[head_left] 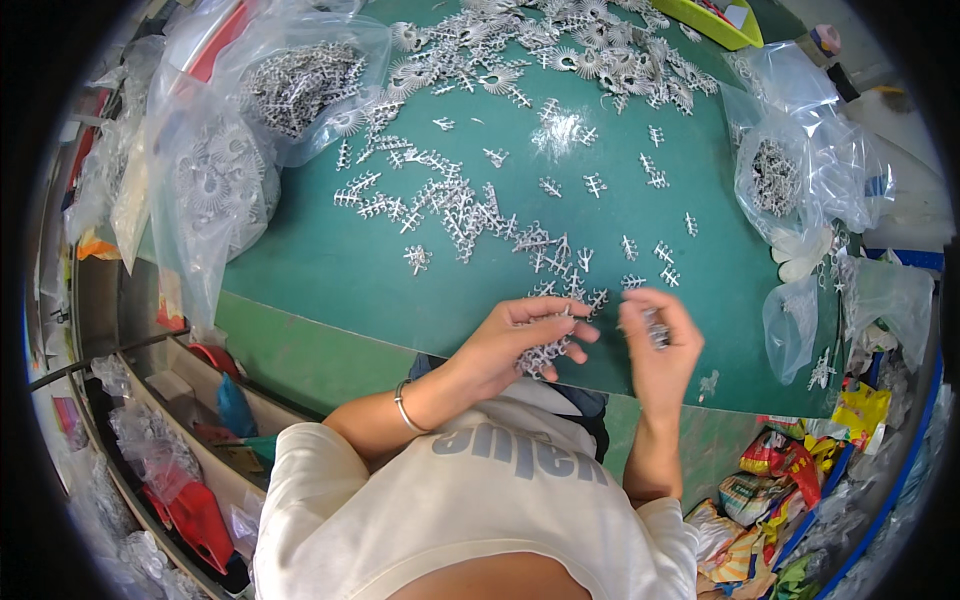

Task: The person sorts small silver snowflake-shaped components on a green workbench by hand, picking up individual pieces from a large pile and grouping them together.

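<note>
My left hand (pixel 497 345), with a bangle on its wrist, cups a clump of small silver-grey branched pieces (pixel 543 357) above the table's near edge. To its right, my right hand (pixel 672 362) is curled around a few similar pieces (pixel 657 332), its fingertips slightly blurred. The hands are apart. Just beyond them, loose branched pieces (pixel 560 258) lie on the green tabletop (pixel 330 260), trailing away to the left into a longer heap (pixel 465 215). A few single pieces (pixel 665 252) are scattered beyond my right hand.
At the far side lies a pile of silver-grey fan-shaped and branched pieces (pixel 600 50), beside a yellow-green tray (pixel 725 25). Clear bags of pieces stand at the left (pixel 215 185) and right (pixel 775 180). Drawers (pixel 200 400) are at lower left; colourful packets (pixel 770 480) at lower right.
</note>
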A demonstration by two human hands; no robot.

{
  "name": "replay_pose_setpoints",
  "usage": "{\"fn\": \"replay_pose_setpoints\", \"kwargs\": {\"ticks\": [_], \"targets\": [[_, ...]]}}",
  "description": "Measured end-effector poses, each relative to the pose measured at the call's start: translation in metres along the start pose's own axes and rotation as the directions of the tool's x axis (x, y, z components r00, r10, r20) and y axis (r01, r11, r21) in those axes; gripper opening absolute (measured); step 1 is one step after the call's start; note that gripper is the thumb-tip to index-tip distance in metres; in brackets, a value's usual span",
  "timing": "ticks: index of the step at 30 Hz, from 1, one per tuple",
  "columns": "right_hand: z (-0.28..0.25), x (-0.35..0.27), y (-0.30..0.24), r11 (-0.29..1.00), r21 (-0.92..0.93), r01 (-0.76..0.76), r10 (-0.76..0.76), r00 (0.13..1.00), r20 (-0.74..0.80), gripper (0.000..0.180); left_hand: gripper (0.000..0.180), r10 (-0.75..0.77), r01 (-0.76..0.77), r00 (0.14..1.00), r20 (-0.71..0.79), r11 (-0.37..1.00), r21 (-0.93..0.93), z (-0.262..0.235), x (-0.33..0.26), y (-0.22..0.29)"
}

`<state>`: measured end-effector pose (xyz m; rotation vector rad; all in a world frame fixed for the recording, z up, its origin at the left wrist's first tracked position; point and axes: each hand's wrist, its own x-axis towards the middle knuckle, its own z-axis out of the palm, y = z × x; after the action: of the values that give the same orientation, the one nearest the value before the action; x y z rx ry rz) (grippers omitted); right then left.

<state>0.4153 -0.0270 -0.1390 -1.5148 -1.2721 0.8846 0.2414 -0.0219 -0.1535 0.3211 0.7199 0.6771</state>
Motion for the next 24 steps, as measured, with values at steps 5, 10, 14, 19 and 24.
{"fn": "replay_pose_setpoints", "kwargs": {"ticks": [5, 10, 14, 19, 24], "targets": [[-0.014, 0.008, 0.011, 0.940, -0.326, 0.103, -0.068, 0.991, 0.118, 0.027, 0.014, 0.084, -0.081, 0.995, 0.062, 0.996, -0.047, -0.015, -0.010, 0.000], [-0.005, 0.006, 0.017, 0.816, -0.520, 0.252, -0.128, 0.956, 0.264, 0.016, 0.016, 0.128, -0.131, 0.990, 0.052, 0.990, 0.056, -0.022, -0.013, -0.003], [-0.012, 0.011, 0.018, 0.842, -0.485, 0.235, -0.200, 0.972, 0.125, 0.014, 0.015, 0.140, -0.132, 0.990, -0.033, 0.975, 0.180, -0.017, -0.021, 0.003], [-0.004, 0.003, 0.015, 0.744, -0.573, 0.342, -0.174, 0.928, 0.328, 0.022, 0.022, 0.604, -0.357, 0.789, 0.114, 0.300, 0.884, -0.020, -0.018, -0.001], [-0.018, 0.008, 0.013, 0.887, -0.404, 0.225, -0.127, 0.959, 0.255, 0.011, 0.028, 0.595, -0.148, 0.795, 0.115, 0.006, 0.989, -0.018, -0.021, 0.011]]}}
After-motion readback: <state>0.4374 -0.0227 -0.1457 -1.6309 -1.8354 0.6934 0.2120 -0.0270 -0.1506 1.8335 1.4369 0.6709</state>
